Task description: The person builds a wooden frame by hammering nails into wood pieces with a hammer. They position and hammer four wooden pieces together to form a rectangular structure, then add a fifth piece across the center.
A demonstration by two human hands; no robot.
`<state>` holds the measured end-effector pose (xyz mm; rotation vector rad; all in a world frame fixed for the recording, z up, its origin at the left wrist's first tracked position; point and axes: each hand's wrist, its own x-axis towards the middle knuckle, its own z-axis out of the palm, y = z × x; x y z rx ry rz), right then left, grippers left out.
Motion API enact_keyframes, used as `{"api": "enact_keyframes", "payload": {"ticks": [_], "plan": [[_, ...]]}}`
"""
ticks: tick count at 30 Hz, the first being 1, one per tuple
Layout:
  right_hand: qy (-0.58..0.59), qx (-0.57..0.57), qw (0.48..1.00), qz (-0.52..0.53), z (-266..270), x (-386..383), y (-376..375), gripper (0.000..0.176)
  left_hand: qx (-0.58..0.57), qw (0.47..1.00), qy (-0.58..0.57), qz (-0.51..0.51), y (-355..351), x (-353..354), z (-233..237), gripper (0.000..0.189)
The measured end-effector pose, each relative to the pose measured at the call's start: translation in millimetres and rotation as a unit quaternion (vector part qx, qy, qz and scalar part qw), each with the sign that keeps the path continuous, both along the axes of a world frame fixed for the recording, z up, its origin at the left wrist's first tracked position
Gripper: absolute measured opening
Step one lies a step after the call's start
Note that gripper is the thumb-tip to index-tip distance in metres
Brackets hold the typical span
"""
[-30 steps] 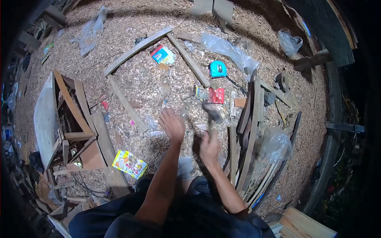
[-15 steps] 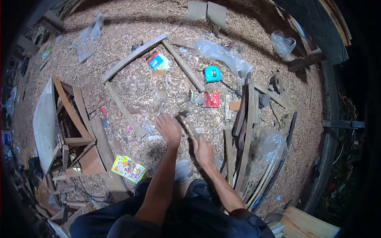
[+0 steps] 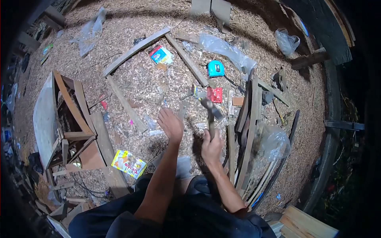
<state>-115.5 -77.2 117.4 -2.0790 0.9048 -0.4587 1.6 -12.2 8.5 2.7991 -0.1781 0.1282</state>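
Head view: a wooden frame [image 3: 73, 119] lies well to the left of the left fingers, with a yellow packet [image 3: 129, 164] nearer, on their lower left. The left hand [image 3: 172, 126] has its fingers extended side by side, pointing away from the body; whether they pin or pinch anything cannot be told. A small flat piece [image 3: 183, 110] lies just right of those fingers. The right hand [image 3: 212, 148] has its fingers wrapped around the handle of the hammer [image 3: 211, 123], whose head is beyond them. Farther beyond the right fingers are a red packet [image 3: 214, 95] and a turquoise tape measure [image 3: 216, 69]. Long wooden strips [image 3: 250, 129] lie to their right, then a clear plastic bag [image 3: 276, 142].
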Motion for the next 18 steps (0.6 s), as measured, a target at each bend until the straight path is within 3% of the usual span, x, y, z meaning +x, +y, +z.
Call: {"api": "enact_keyframes", "payload": {"ticks": [2,4,6,8,9,11,12,15,18], "plan": [[0.023,-0.009,1.0,0.001,-44.1,-6.1,-2.2,0.032,0.002,1.0,-0.013,0.0,-0.6,-4.1,-1.3,0.023],[0.264,-0.039,0.96,0.087,-40.1,4.1,-18.0,0.034,0.016,0.998,-0.053,0.014,-1.4,-0.6,-6.2,0.023],[0.234,-0.044,0.968,0.082,-13.8,1.2,-21.7,0.032,0.004,0.999,-0.035,0.012,2.9,0.8,-11.4,0.022],[0.1,0.005,0.994,0.041,14.5,3.4,-13.2,0.029,-0.016,1.0,-0.005,0.005,0.2,-2.5,-11.6,0.021],[0.104,0.005,0.994,0.041,8.9,2.3,-6.2,0.029,-0.012,1.0,0.011,0.005,0.1,-1.7,-7.6,0.021],[-0.053,-0.034,0.998,0.006,-19.0,-0.6,6.7,0.027,-0.008,1.0,0.026,0.006,0.7,0.3,-4.8,0.021],[0.147,-0.034,0.985,0.087,-47.3,-3.2,-2.4,0.028,-0.015,1.0,0.018,0.006,1.4,-1.7,-3.6,0.021],[0.185,-0.084,0.972,0.115,-39.0,4.7,-10.2,0.03,-0.019,1.0,-0.002,0.014,-5.1,10.9,-0.7,0.02],[0.189,-0.007,0.977,0.095,16.4,7.0,-6.3,0.032,-0.011,1.0,0.012,0.004,-2.6,1.8,-4.0,0.019]]}}
